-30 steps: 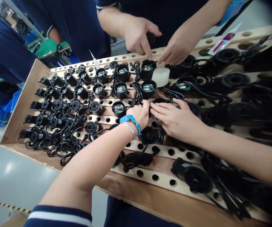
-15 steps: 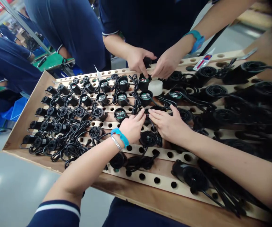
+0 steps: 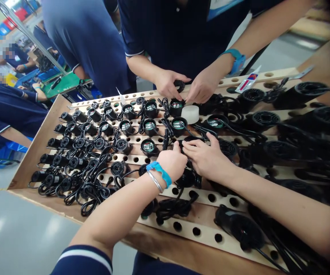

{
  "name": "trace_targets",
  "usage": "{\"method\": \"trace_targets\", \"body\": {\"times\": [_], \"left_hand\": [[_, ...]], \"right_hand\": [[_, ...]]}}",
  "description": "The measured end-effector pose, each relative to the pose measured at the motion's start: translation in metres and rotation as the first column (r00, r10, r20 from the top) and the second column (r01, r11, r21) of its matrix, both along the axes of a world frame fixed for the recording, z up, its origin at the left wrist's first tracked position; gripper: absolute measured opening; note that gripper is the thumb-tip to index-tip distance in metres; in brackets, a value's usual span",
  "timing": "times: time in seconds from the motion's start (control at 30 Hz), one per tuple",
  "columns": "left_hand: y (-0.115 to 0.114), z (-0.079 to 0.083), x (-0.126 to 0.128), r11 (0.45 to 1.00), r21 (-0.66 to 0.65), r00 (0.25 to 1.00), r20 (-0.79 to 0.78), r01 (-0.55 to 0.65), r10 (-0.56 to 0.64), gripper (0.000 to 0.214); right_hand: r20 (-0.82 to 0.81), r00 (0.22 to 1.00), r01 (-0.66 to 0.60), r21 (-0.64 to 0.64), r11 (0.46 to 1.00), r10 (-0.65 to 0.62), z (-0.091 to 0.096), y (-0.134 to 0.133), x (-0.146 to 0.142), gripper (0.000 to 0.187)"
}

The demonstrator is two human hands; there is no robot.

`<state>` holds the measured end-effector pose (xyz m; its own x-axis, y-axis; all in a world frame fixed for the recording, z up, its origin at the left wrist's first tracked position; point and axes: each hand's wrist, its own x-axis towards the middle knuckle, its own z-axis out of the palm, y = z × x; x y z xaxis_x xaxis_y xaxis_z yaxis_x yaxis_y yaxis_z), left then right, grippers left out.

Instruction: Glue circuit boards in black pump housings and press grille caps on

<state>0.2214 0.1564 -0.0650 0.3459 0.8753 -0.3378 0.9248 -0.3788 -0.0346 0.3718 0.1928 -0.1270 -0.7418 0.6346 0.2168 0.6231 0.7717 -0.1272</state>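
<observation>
My left hand [image 3: 173, 162], with a blue band and a metal bangle at the wrist, has its fingers closed at a black cylindrical housing in the third row. My right hand [image 3: 206, 157] meets it from the other side, fingers pressed together at the same housing, thumb raised apart. That housing is mostly hidden under my fingertips. Just left stands an uncapped black housing [image 3: 148, 146] with a green circuit board and wires inside. Behind my hands is another uncapped housing [image 3: 179, 125], its black cord looped beside it.
A wooden tray [image 3: 36, 152] holds many corded black housings in drilled wooden strips. Across it, a co-worker's hands [image 3: 182, 88] hold a black cap above a housing. A translucent white roll [image 3: 190, 114] and a labelled tube [image 3: 248, 81] lie nearby.
My left hand has moved slightly right and its fingers have curled in more. My right hand stays at the same housing. The camera view has shifted a little.
</observation>
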Motion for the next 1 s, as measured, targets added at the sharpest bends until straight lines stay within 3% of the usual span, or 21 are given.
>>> {"method": "trace_targets", "body": {"times": [0.23,0.4,0.5,0.63,0.8,1.0], "left_hand": [[0.003,0.001,0.000,0.999,0.008,0.999,-0.019,0.038,-0.038,0.043],[-0.001,-0.003,-0.004,0.999,0.033,1.000,-0.001,0.022,-0.022,0.040],[-0.003,-0.004,-0.006,0.999,0.029,1.000,0.010,0.016,-0.016,0.040],[-0.004,-0.005,-0.006,1.000,0.022,1.000,0.000,-0.001,0.001,0.044],[-0.005,-0.009,-0.007,0.999,0.036,1.000,-0.003,-0.008,0.008,0.055],[-0.006,-0.014,-0.009,0.998,0.058,1.000,0.020,-0.018,0.017,0.061]], "right_hand": [[-0.066,0.997,0.022,-0.089,0.996,-0.027,-0.006,0.000,0.000,0.039],[-0.086,0.996,0.020,-0.182,0.983,-0.036,0.006,0.018,0.014,0.043],[-0.098,0.974,0.180,-0.201,0.963,-0.202,0.018,0.050,0.020,0.039],[-0.061,0.904,0.406,-0.180,0.896,-0.422,0.022,0.091,0.010,0.042],[0.032,0.879,0.475,-0.154,0.867,-0.476,0.013,0.106,-0.011,0.052],[0.079,0.849,0.528,-0.150,0.836,-0.522,0.013,0.110,-0.020,0.044]]}}
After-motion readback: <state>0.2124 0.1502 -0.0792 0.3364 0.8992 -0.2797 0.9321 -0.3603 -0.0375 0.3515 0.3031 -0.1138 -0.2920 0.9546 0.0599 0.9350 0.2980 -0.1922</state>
